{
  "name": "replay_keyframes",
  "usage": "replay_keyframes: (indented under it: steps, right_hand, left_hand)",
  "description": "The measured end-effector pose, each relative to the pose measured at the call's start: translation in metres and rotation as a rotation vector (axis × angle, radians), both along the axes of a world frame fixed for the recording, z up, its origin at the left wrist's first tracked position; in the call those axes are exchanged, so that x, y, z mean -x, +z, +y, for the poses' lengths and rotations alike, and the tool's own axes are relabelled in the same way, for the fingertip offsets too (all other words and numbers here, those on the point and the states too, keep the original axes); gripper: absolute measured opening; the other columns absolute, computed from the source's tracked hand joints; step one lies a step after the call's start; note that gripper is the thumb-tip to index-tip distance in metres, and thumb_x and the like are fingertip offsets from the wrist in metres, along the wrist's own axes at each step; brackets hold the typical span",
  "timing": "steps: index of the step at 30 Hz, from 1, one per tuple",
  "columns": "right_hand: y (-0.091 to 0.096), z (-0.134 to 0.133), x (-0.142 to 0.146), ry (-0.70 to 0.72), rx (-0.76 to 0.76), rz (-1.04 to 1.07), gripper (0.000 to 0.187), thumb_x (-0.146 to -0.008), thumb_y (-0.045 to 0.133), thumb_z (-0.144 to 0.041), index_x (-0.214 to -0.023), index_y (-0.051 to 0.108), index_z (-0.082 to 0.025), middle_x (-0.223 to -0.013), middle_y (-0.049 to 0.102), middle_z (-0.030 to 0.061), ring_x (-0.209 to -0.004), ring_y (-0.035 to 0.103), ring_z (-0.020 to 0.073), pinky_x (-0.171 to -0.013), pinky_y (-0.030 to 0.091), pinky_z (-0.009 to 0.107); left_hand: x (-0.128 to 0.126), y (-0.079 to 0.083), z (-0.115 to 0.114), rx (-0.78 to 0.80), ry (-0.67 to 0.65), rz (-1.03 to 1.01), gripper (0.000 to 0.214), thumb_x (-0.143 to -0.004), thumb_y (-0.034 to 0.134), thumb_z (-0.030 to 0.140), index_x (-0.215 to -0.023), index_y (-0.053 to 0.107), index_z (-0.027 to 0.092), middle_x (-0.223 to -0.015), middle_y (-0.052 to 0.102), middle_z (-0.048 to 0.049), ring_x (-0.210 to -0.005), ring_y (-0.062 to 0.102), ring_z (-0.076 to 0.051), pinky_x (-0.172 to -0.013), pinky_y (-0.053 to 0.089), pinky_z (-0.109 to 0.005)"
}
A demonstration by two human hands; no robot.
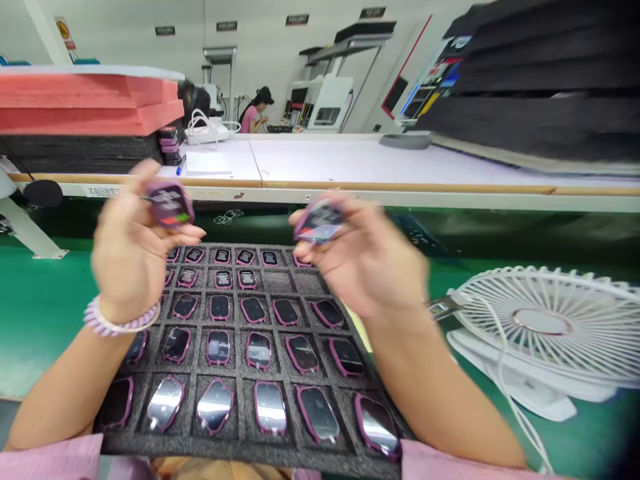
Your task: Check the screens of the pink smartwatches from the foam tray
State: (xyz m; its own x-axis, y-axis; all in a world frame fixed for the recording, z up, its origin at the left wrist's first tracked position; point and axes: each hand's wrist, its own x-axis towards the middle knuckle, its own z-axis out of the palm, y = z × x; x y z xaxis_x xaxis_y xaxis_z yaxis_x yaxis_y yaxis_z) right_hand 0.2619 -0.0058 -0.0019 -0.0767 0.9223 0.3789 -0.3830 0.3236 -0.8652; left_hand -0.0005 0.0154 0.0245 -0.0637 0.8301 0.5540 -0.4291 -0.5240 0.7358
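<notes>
Left grip (131,267): closed round one watch (170,203);
Right grip (370,263): closed round a second watch (320,223);
Care: we hold both over the tray (280,283), touching the edges only, faces toward us.

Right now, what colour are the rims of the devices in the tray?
Purple rim on each device, around a dark screen; clearest in head view.

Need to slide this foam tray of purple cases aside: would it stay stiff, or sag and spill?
Probably saggy: the foam tray looks soft and thin, so lifting one edge may bend it. The glossy purple cases sit in open pockets, so tilting could spill them.
</notes>
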Motion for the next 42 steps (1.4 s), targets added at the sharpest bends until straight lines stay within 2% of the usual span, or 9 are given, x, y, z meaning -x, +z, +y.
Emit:
replay_keyframes:
  steps: [4,7,10,15,17,23,30,34,42]
  right_hand:
    - [-0.04,0.033,0.023,0.147,0.288,0.025,0.045,-0.081,0.086,-0.047,-0.11,0.065,-0.02,-0.098,0.074,0.0089,-0.068,0.07,0.0193,-0.059,0.055,0.026]
    - [-0.064,0.041,0.023,0.161,0.317,0.0,0.049,-0.076,0.086,-0.039,-0.115,0.064,-0.02,-0.1,0.074,0.0074,-0.069,0.07,0.0186,-0.062,0.053,0.026]
    - [-0.068,0.04,0.017,0.157,0.289,-0.032,0.05,-0.072,0.082,-0.026,-0.117,0.062,-0.021,-0.101,0.073,0.0046,-0.071,0.07,0.0176,-0.065,0.053,0.027]
    - [-0.067,0.039,0.013,0.179,0.252,-0.071,0.055,-0.069,0.077,-0.017,-0.121,0.06,-0.022,-0.108,0.072,0.0038,-0.074,0.068,0.0157,-0.068,0.051,0.026]
    - [-0.068,0.039,0.014,0.207,0.245,-0.08,0.054,-0.07,0.077,-0.016,-0.121,0.058,-0.022,-0.108,0.073,0.004,-0.073,0.067,0.0152,-0.068,0.05,0.026]
    - [-0.07,0.038,0.015,0.244,0.251,-0.086,0.056,-0.074,0.081,-0.019,-0.124,0.056,-0.02,-0.104,0.074,0.005,-0.073,0.065,0.0141,-0.069,0.049,0.025]
    - [-0.067,0.037,0.014,0.261,0.38,-0.008,0.065,-0.066,0.077,-0.016,-0.126,0.054,-0.022,-0.104,0.074,0.0054,-0.071,0.063,0.0156,-0.066,0.048,0.027]
    - [-0.066,0.036,0.015,0.245,0.374,-0.043,0.067,-0.064,0.074,-0.015,-0.127,0.054,-0.021,-0.104,0.073,0.0046,-0.068,0.062,0.0153,-0.064,0.047,0.027]
    - [-0.071,0.037,0.015,0.216,0.304,-0.085,0.053,-0.076,0.083,-0.031,-0.121,0.057,-0.02,-0.098,0.073,0.0041,-0.066,0.062,0.0146,-0.066,0.048,0.027]
  left_hand:
    - [-0.026,-0.035,0.02,0.503,-0.177,0.146,0.037,-0.091,0.055,0.015,-0.127,0.061,0.013,-0.09,0.071,-0.0058,-0.061,0.072,-0.018,-0.059,0.064,-0.029]
    - [-0.036,-0.059,0.026,0.67,-0.244,0.203,0.04,-0.091,0.051,0.012,-0.13,0.06,0.01,-0.09,0.07,-0.0052,-0.057,0.072,-0.017,-0.058,0.063,-0.027]
    - [-0.037,-0.068,0.025,0.662,-0.264,0.222,0.041,-0.09,0.054,0.014,-0.131,0.06,0.012,-0.094,0.069,-0.0042,-0.061,0.073,-0.016,-0.061,0.063,-0.026]
    - [-0.036,-0.071,0.021,0.505,-0.249,0.328,0.062,-0.072,0.072,0.011,-0.131,0.055,0.014,-0.095,0.069,-0.001,-0.063,0.07,-0.01,-0.059,0.057,-0.016]
    - [-0.037,-0.074,0.02,0.464,-0.233,0.37,0.061,-0.069,0.074,0.012,-0.128,0.055,0.014,-0.098,0.069,-0.0015,-0.064,0.069,-0.008,-0.058,0.055,-0.015]
    - [-0.037,-0.078,0.023,0.436,-0.206,0.417,0.056,-0.071,0.077,0.019,-0.122,0.053,0.014,-0.096,0.067,-0.0011,-0.063,0.069,-0.009,-0.057,0.056,-0.016]
    - [-0.036,-0.076,0.02,0.463,-0.225,0.405,0.063,-0.071,0.076,0.019,-0.129,0.051,0.015,-0.108,0.065,-0.0038,-0.069,0.072,-0.01,-0.066,0.062,-0.019]
    - [-0.037,-0.076,0.019,0.479,-0.261,0.411,0.06,-0.072,0.073,0.016,-0.127,0.051,0.015,-0.109,0.066,-0.0046,-0.07,0.073,-0.011,-0.068,0.062,-0.02]
    - [-0.037,-0.074,0.016,0.51,-0.31,0.4,0.051,-0.076,0.07,0.017,-0.123,0.051,0.015,-0.103,0.068,-0.0035,-0.068,0.074,-0.012,-0.068,0.063,-0.022]
